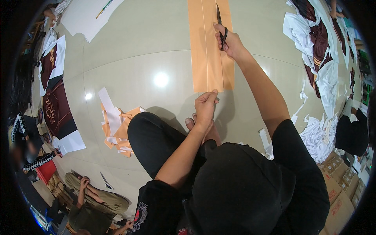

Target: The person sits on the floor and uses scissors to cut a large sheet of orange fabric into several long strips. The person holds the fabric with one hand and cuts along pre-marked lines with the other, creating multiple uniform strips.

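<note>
A long orange sheet (214, 74) with thin pale lines down its length lies on the floor in front of me; I cannot tell whether it is cloth or paper. My left hand (205, 107) pinches its near edge between thumb and fingers. Farther up, over the right part of the sheet, my right hand (230, 42) is closed round the black handles of a pair of scissors (219, 16). Their dark blades point away from me, along one of the lines. Below my left hand, part of my bare foot (190, 123) shows.
Orange and white scraps (117, 127) lie beside my left knee. Other scissors (106, 181) rest on the floor near a seated person (92, 203). Maroon and white cloth pieces (58, 105) lie far left. White scraps (319, 135) and cardboard boxes (340, 184) are at right.
</note>
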Motion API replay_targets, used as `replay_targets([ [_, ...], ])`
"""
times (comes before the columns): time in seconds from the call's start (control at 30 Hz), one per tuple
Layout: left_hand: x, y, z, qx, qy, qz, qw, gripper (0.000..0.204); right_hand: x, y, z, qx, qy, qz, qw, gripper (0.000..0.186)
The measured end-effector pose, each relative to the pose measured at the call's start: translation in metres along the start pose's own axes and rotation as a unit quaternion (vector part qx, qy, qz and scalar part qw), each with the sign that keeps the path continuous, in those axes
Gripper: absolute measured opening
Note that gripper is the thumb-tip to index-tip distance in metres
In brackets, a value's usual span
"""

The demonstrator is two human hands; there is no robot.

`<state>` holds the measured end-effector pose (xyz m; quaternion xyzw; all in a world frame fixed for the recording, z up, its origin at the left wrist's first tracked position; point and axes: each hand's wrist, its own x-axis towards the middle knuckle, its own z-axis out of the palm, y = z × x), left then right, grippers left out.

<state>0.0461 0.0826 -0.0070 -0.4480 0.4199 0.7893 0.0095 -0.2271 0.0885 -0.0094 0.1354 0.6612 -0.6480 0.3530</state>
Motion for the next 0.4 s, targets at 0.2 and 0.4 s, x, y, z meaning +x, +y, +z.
replay_targets([
  [0.2,0.0,0.001,-0.003,0.006,-0.013,-0.007,1.0,0.038,0.009,-0.006,0.003,0.004,0.005,-0.003,1.0,0.045],
  [0.4,0.001,-0.001,-0.003,0.008,-0.01,-0.003,1.0,0.037,0.015,-0.006,0.004,-0.002,0.007,-0.015,1.0,0.043],
])
